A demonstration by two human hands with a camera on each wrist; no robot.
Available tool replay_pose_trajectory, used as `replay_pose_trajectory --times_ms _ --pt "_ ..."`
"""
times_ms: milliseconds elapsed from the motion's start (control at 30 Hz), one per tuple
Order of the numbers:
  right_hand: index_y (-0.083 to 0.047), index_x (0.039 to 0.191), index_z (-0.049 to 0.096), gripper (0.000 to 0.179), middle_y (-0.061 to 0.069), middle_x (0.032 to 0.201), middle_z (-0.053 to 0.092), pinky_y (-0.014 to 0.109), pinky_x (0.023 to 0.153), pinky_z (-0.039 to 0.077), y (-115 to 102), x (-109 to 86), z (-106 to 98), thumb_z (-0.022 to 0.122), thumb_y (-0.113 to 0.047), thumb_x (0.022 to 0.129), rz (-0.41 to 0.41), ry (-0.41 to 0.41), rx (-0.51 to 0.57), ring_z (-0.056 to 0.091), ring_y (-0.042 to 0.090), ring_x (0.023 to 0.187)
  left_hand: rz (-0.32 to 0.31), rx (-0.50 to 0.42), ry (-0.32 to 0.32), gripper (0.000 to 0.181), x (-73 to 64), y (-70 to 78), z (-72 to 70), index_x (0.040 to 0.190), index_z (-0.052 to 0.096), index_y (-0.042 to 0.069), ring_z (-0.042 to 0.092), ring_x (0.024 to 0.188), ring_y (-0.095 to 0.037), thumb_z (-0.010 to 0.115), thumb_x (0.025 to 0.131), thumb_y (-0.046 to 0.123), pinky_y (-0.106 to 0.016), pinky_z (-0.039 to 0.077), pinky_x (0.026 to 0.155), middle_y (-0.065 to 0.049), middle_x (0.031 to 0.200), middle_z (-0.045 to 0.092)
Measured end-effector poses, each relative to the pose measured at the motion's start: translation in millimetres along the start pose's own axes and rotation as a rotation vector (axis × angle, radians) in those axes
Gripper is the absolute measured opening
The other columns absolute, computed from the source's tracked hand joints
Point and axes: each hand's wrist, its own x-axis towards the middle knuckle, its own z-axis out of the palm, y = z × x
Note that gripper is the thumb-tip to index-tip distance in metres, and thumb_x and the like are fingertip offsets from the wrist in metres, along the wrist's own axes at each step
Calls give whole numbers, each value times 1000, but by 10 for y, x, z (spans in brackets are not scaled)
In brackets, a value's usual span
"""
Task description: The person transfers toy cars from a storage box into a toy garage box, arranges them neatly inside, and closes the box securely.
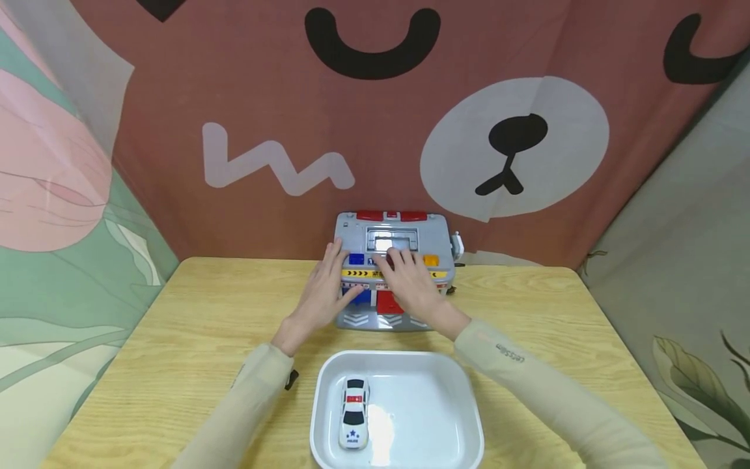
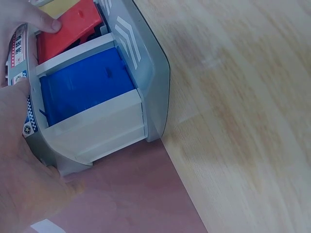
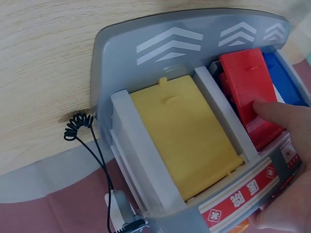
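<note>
A grey toy garage (image 1: pixel 436 228) stands at the back of the table, with blue (image 2: pixel 87 85), red (image 3: pixel 250 90) and yellow (image 3: pixel 187 138) doors. My left hand (image 1: pixel 319 286) rests along its left end, fingers straight and thumb stretched across the front. My right hand (image 1: pixel 413 283) lies over the top edge by the middle button, its fingers lightly bent. The right thumb touches the red door, which is tilted outward with a dark gap beneath it. The blue and yellow doors lie flat in their frames. Part of the button row is hidden under the right fingers.
Nearer on the table, a white tray (image 1: pixel 474 423) holds a white toy police car (image 1: pixel 354 417) at its left. A coiled black cord (image 3: pixel 77 126) hangs at the garage's side by a grey-white handset (image 3: pixel 119 213). A printed curtain (image 1: pixel 263 215) hangs right behind the garage.
</note>
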Motion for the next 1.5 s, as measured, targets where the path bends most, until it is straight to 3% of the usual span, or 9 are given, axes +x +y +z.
replay_pose_trajectory --times_ms 433,700,1500 --pt "-14 140 41 66 18 124 49 39 83 45 6 12 35 76 -16 83 21 28 -15 46 32 103 8 -2 1 80 3 9 11 150 25 3 2 147 -30 54 94 52 -53 19 113 -8 162 -4" --pt "-19 141 40 77 12 129 47 39 84 41 1 41 68 83 -17 77 98 1 101 43 29 104 5 -6 7 81 -4 -20 27 151 25 3 0 147 -29 53 94 53 -53 19 113 -6 162 -6" --pt "-19 142 37 75 13 130 47 38 84 42 0 45 102 79 -13 80 92 9 40 43 30 104 15 -9 15 80 -8 -8 4 150 26 3 2 147 -30 55 93 52 -53 19 113 -8 162 -3"
